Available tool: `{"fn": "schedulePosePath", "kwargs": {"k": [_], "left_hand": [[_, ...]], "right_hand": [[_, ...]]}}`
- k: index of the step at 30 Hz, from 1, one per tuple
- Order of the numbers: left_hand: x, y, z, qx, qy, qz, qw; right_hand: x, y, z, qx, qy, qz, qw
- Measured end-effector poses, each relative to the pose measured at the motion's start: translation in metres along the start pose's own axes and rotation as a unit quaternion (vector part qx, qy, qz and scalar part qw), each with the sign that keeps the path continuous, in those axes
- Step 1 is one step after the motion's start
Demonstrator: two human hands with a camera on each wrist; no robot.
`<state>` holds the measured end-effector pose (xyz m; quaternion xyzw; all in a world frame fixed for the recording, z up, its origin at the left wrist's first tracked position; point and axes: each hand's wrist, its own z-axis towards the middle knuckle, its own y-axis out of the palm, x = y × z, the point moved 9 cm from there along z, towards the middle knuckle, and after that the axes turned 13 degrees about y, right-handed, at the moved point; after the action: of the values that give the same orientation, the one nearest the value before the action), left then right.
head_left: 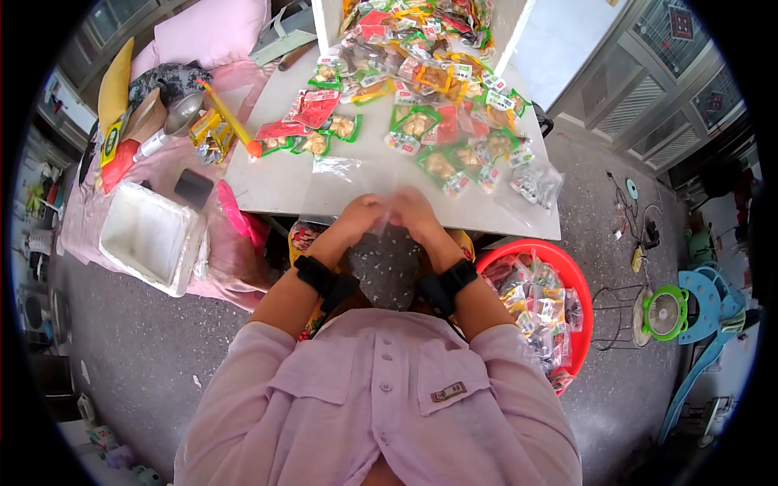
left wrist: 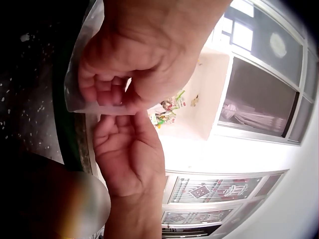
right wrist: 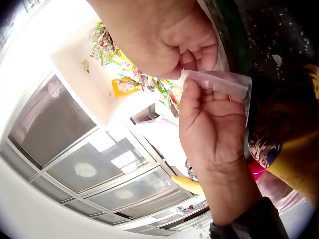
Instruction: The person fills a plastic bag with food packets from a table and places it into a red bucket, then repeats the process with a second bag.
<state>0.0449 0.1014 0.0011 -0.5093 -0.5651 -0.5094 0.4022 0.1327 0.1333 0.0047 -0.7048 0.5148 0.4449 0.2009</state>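
Both hands are close together at the table's near edge in the head view. Thumb and fingers of the left hand (head_left: 362,217) (left wrist: 139,55) (right wrist: 214,127) pinch the edge of a clear plastic bag (left wrist: 75,92) (right wrist: 232,82). Against it, the right hand (head_left: 415,212) (left wrist: 130,154) (right wrist: 164,42) grips the same edge, its fingers curled. The wrist views show the bag's flat strip running between the fingertips; its contents cannot be made out. Beyond the hands, green-edged food packets (head_left: 442,164) lie on the table (head_left: 267,185).
A white box (head_left: 326,24) spilling packets stands at the table's back. Right of the legs is a red basin (head_left: 580,283) of packets. On the left, a white foam box (head_left: 146,235) and a pink fan (head_left: 235,212) rest on pink cloth. A green fan (head_left: 666,313) stands far right.
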Motion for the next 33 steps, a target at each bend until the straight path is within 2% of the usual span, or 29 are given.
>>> {"fn": "schedulePosePath", "kwargs": {"k": [3, 6, 9, 10, 12, 13, 15, 19, 20, 21, 23, 24, 25, 27, 28, 29, 32, 33], "left_hand": [[-0.005, -0.006, 0.003, 0.03, -0.003, -0.021, 0.999], [-0.012, -0.009, 0.007, 0.008, 0.003, -0.1, 0.995], [-0.011, -0.024, 0.006, 0.111, 0.042, -0.109, 0.987], [-0.002, -0.031, 0.005, 0.136, 0.093, 0.003, 0.986], [0.025, -0.032, -0.003, 0.178, 0.19, 0.224, 0.939], [0.035, -0.023, -0.008, 0.171, 0.216, 0.278, 0.92], [0.055, -0.005, -0.019, 0.157, 0.266, 0.384, 0.87], [0.065, 0.003, -0.022, 0.151, 0.298, 0.495, 0.802], [0.072, 0.005, -0.022, 0.148, 0.313, 0.524, 0.778], [0.077, 0.009, -0.024, 0.146, 0.327, 0.553, 0.753], [0.075, 0.014, -0.017, 0.11, 0.313, 0.615, 0.715], [0.073, 0.017, -0.013, 0.092, 0.305, 0.646, 0.694], [0.068, 0.017, -0.01, 0.09, 0.292, 0.642, 0.704], [0.055, 0.018, -0.005, 0.087, 0.267, 0.633, 0.722], [0.049, 0.019, -0.003, 0.081, 0.257, 0.638, 0.721], [0.044, 0.019, -0.001, 0.075, 0.247, 0.642, 0.722], [0.04, 0.017, 0.004, 0.065, 0.22, 0.65, 0.724], [0.038, 0.017, 0.005, 0.063, 0.211, 0.652, 0.726]], "right_hand": [[-0.001, -0.001, -0.002, 0.002, 0.007, 0.02, 1.0], [0.001, 0.0, -0.001, -0.005, 0.023, 0.046, 0.999], [0.002, -0.002, 0.001, 0.001, 0.033, 0.076, 0.997], [0.002, -0.004, 0.001, 0.008, 0.035, 0.086, 0.996], [0.003, 0.001, 0.006, -0.026, 0.028, 0.117, 0.992], [0.002, 0.004, 0.007, -0.044, 0.023, 0.131, 0.99], [-0.003, 0.009, 0.005, -0.046, 0.003, 0.08, 0.996], [-0.005, 0.009, 0.002, -0.029, -0.001, 0.046, 0.999], [-0.018, 0.001, 0.001, 0.018, -0.072, -0.036, 0.997], [-0.026, -0.01, -0.001, 0.065, -0.14, -0.118, 0.981], [-0.043, -0.037, -0.005, 0.185, -0.258, -0.263, 0.911], [-0.054, -0.055, -0.006, 0.257, -0.307, -0.325, 0.857], [-0.069, -0.066, -0.019, 0.326, -0.351, -0.381, 0.791], [-0.086, -0.103, -0.039, 0.353, -0.343, -0.289, 0.821], [-0.087, -0.122, -0.034, 0.372, -0.311, -0.328, 0.811], [-0.084, -0.141, -0.026, 0.389, -0.277, -0.366, 0.799], [-0.078, -0.162, -0.024, 0.433, -0.254, -0.483, 0.717], [-0.077, -0.168, -0.025, 0.434, -0.231, -0.505, 0.71]]}}
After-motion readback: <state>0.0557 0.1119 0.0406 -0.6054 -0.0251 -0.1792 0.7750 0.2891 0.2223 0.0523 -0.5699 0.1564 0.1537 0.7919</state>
